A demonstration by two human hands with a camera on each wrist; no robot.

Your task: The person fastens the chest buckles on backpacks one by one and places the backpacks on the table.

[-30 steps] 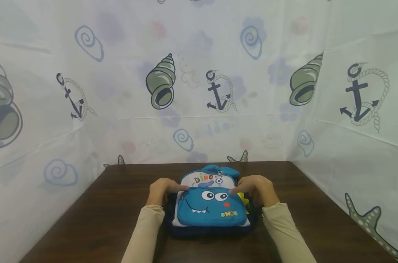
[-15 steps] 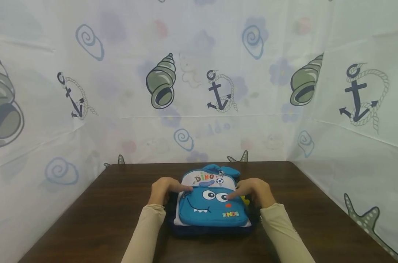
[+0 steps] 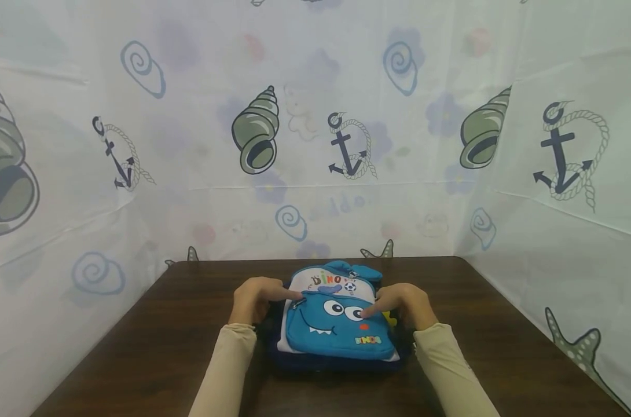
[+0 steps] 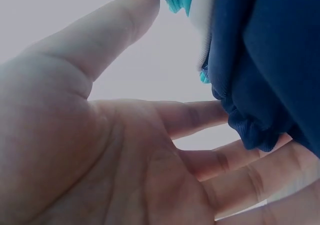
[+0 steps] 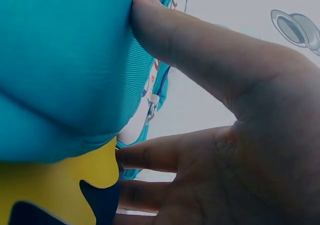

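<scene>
the dino backpack (image 3: 337,318) lay flat near the table's (image 3: 138,347) front edge, zipped; the left hand (image 3: 253,298) and right hand (image 3: 406,304), fingers straight, pressed its sides, nothing opened yet.

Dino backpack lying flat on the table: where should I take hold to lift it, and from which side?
Probably by the top handle loop at the far end of the backpack, coming from above and behind. It lies face up and flat on the table, and that loop is the only raised part free of the left hand and right hand.
</scene>
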